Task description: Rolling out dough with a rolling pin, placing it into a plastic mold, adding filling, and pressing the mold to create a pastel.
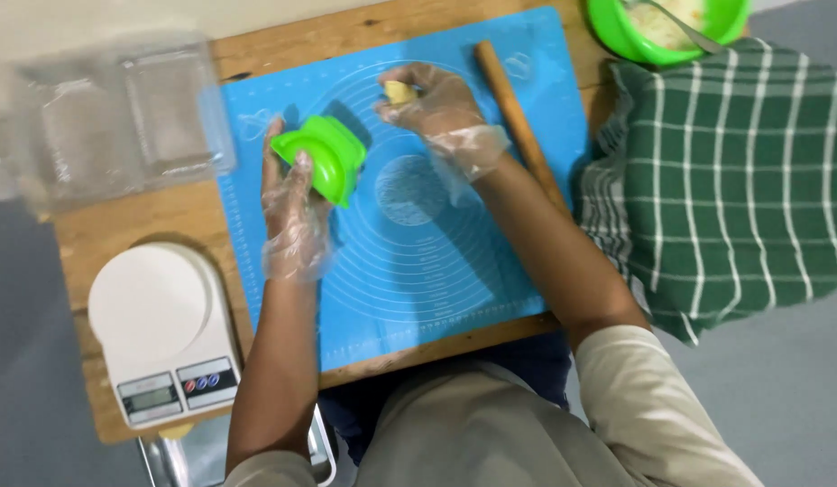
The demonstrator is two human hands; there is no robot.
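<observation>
Left hand gripping green mould, right hand perhaps dough

On the table, a mat lies centre, scale left, rolling pin and cloth right, bowl behind.

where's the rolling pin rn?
In the head view the wooden rolling pin lies diagonally along the right edge of the blue silicone mat, between the right hand and the green checked cloth.

bright even light, slight motion blur
</observation>
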